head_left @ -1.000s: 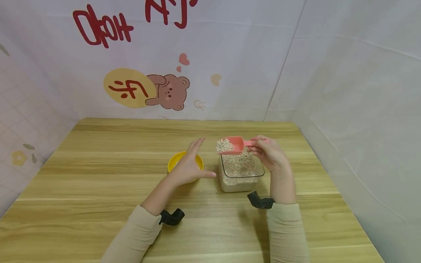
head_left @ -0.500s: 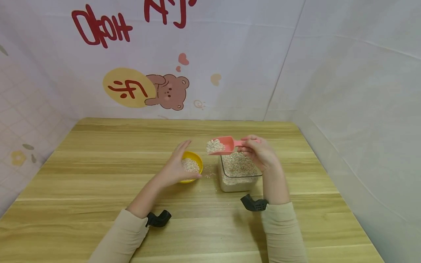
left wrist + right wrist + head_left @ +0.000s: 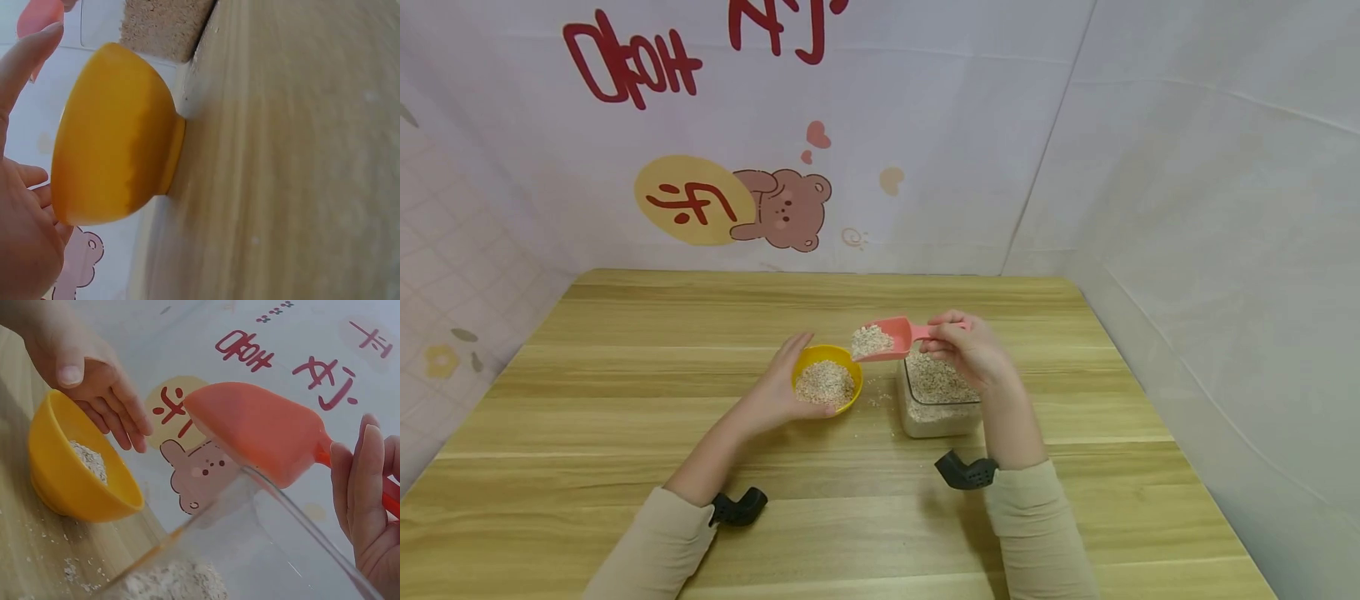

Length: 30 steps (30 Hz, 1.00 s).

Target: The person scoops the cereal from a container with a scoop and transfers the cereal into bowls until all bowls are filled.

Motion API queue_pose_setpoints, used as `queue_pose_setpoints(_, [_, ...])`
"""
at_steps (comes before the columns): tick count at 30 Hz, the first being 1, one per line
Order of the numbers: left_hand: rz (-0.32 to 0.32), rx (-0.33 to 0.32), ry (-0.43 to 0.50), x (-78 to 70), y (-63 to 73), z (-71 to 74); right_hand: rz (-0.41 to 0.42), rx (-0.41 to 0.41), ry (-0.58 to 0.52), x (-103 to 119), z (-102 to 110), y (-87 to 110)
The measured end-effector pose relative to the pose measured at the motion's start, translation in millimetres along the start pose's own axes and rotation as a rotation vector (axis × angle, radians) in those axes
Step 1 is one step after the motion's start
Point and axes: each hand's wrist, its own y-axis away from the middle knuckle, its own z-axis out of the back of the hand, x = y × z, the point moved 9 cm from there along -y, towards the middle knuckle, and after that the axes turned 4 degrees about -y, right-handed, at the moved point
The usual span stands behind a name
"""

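Note:
My right hand (image 3: 972,353) grips the handle of a pink scoop (image 3: 898,335), which carries a heap of oats (image 3: 871,342) at its front end. The scoop is held in the air between a yellow bowl (image 3: 858,385) and a clear square container (image 3: 931,425) of oats. Oats also lie inside the bowl, which stands on the table. Beside the bowl's left side is my left hand (image 3: 775,393), thumb and fingers spread around its rim. In the left wrist view, the bowl's outer wall (image 3: 112,137) shows next to the palm, not clasped.
Loose oat flakes (image 3: 876,400) are scattered on the wooden table (image 3: 865,533) between bowl and container. A white printed cloth (image 3: 955,150) hangs behind the table, with another on the right. Each wrist wears a black mount (image 3: 966,471).
The scoop with its oats has moved left, from over the container toward the bowl. My left hand has shifted left from above the bowl to its left side, uncovering the oats inside.

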Motion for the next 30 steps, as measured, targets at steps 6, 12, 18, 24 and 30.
queue_pose_setpoints(6, [0.000,-0.002,-0.007,6.9,1.9,-0.3,-0.004,-0.017,0.034,-5.3,-6.8,-1.7])
queue_pose_setpoints(12, [0.002,0.025,-0.030,14.5,1.5,-4.4,-0.017,-0.045,0.068,-10.9,-9.7,-4.1])
queue_pose_setpoints(18, [-0.011,0.032,-0.018,19.9,0.6,-4.6,-0.039,-0.100,0.125,-17.0,-10.9,-6.3])
queue_pose_setpoints(24, [-0.001,0.065,-0.010,26.3,0.9,-6.5,-0.053,-0.104,0.176,-22.5,-15.4,-9.0])
queue_pose_setpoints(30, [0.014,0.076,-0.005,28.9,1.8,-7.5,-0.062,-0.037,0.203,-28.2,-23.5,-11.8])
